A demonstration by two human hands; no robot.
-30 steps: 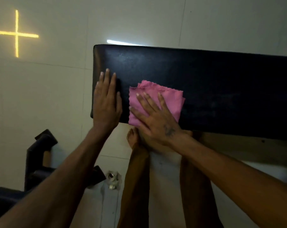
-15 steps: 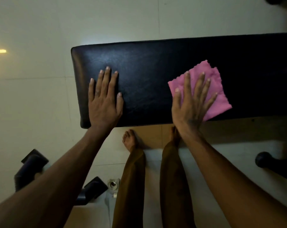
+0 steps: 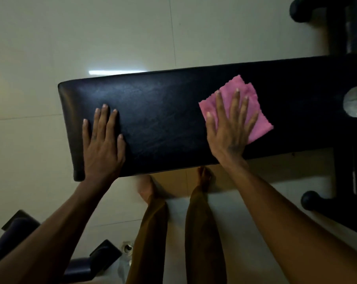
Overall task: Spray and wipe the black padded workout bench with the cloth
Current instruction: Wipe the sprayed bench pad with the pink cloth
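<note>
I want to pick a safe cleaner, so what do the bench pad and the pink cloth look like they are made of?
Bench pad: looks like black vinyl or faux leather, semi-glossy, with fine creases and a soft sheen; real leather cannot be ruled out. Pink cloth: seems a thin, matte microfibre-type fabric, folded in layers with zigzag-cut edges. The right hand presses it flat.

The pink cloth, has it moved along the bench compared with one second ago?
Yes. The pink cloth, under the flat right hand, went rightward along the black padded bench, away from its left end, where the left hand rests.
</note>
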